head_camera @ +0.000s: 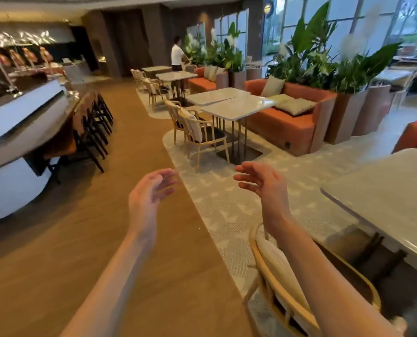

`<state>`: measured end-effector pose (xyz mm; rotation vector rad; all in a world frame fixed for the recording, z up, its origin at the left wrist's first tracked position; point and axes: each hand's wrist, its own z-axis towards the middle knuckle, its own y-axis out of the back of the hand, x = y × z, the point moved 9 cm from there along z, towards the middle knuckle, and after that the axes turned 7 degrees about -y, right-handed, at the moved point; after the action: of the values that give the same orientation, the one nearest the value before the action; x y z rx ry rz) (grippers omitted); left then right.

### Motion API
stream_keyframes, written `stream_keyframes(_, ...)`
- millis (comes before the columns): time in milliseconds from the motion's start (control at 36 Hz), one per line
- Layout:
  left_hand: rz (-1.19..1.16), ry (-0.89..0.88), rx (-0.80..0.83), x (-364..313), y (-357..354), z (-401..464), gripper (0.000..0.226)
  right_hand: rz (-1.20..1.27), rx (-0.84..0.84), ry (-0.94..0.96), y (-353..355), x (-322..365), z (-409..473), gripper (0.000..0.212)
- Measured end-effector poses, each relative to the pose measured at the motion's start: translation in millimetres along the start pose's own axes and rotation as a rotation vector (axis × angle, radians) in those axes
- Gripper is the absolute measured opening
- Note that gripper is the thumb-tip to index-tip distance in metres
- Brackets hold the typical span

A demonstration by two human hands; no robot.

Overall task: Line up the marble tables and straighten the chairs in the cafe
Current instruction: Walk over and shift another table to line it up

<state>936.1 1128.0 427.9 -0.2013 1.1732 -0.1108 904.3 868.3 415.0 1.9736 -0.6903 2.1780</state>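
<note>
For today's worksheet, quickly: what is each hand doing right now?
Left hand: open, fingers relaxed, holding nothing, raised over the floor.
Right hand: open, fingers spread, holding nothing, above the wooden chair.

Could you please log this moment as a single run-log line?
left hand: open, empty | right hand: open, empty | nearest chair: untouched | paired marble tables: ahead

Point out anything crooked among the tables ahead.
The two marble tables by the orange sofa are not flush: a wedge-shaped gap runs between their tops, so one sits skewed. Both hands, left hand and right hand, are empty.
</note>
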Motion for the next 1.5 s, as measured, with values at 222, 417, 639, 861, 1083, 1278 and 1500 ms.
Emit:
stream_keyframes(222, 0.024, 0.011, 0.008, 56.8, 12.9, 191.6, 0.029, -0.006, -0.003, -0.019, -102.9, -21.0, 165.9, 0.029)
stream_keyframes(417, -0.059, 0.010, 0.051, 127.1, -17.3, 337.4, 0.029, -0.041, -0.048, 0.006, -144.6, -28.9, 303.0, 0.029)
stream_keyframes(639, -0.152, 0.037, 0.149, 226.9, -64.7, 523.2, 0.029, -0.041, -0.109, 0.039, -191.5, -47.0, 493.8, 0.025)
stream_keyframes(861, -0.184, 0.125, 0.223, 285.6, -131.7, 690.3, 0.029, -0.069, -0.204, 0.040, -215.4, -45.0, 656.4, 0.027)
stream_keyframes(1083, -0.230, 0.154, 0.270, 361.0, -200.2, 803.1, 0.034, -0.080, -0.271, 0.075, -209.9, -49.8, 801.2, 0.024)
stream_keyframes(1278, -0.139, 0.137, 0.239, 438.4, -247.0, 929.0, 0.030, -0.062, -0.240, 0.046, -213.9, -76.9, 970.5, 0.026)
stream_keyframes(1500, -0.049, 0.103, 0.191, 510.5, -308.3, 1079.6, 0.028, -0.045, -0.189, 0.012, -229.2, -89.7, 1147.7, 0.023)
